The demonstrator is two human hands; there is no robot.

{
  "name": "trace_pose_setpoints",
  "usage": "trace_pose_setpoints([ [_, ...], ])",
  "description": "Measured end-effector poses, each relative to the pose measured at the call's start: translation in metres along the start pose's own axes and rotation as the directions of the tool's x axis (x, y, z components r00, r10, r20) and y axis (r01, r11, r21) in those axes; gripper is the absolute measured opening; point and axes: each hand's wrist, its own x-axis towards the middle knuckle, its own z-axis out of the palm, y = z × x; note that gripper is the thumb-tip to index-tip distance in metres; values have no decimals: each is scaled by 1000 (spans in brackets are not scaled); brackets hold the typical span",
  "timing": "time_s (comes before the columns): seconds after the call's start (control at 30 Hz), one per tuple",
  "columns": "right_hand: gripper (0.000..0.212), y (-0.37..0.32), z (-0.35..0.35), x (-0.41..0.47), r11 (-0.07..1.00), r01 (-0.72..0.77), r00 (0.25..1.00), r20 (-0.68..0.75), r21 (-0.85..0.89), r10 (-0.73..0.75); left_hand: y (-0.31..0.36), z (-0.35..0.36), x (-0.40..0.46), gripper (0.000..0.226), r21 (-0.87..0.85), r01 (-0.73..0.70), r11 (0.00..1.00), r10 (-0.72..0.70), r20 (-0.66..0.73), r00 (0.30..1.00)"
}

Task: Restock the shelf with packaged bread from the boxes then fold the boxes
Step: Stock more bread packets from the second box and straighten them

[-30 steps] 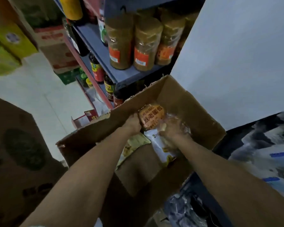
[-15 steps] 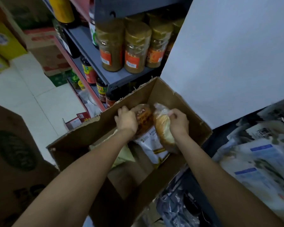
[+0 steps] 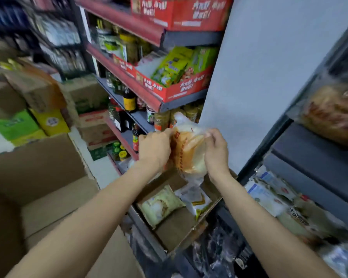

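Both my hands hold up packaged bread [image 3: 188, 151] in clear and orange wrappers, well above the open cardboard box [image 3: 175, 231]. My left hand [image 3: 154, 148] grips the left side of the packs. My right hand [image 3: 216, 150] pinches the wrapper at the top right. Inside the box lie a pale green bread packet [image 3: 161, 205] and a white and yellow packet [image 3: 197, 199]. On the shelf [image 3: 313, 155] to the right sits bagged bread [image 3: 333, 113].
A grey upright panel [image 3: 265, 63] stands straight ahead. The left shelving [image 3: 141, 117] carries jars, sauce bottles and red display cartons. Stacked cardboard cartons [image 3: 40, 93] fill the left floor. A large brown box [image 3: 48, 193] is under my left arm. Wrapped goods [image 3: 275, 199] lie low right.
Both hands have lifted the bread packs up out of the box. My view has swung upward, bringing higher shelves and the right-hand bread shelf into sight.
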Motion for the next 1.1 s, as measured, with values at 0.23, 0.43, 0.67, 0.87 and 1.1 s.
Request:
trace_pose_setpoints([
  [0.23,24,-125,-45,-11,987,106,994,-23,117,-104,42,-112,-10,33,140,-75,987,112,-284,952],
  [0.43,62,-176,-102,4,941,-219,969,172,257,178,85,-178,-6,19,325,-255,911,391,-478,787],
  [0.67,75,-164,-163,9,872,-153,961,-134,465,240,126,-205,4,27,325,-231,917,376,-510,774],
  [0.87,52,-135,-197,3,470,82,983,-151,879,109,133,-186,11,16,48,-65,997,79,-413,907],
  [1.1,73,-135,-209,7,807,-281,959,179,519,218,145,-168,20,18,-27,-197,980,182,-276,944],
])
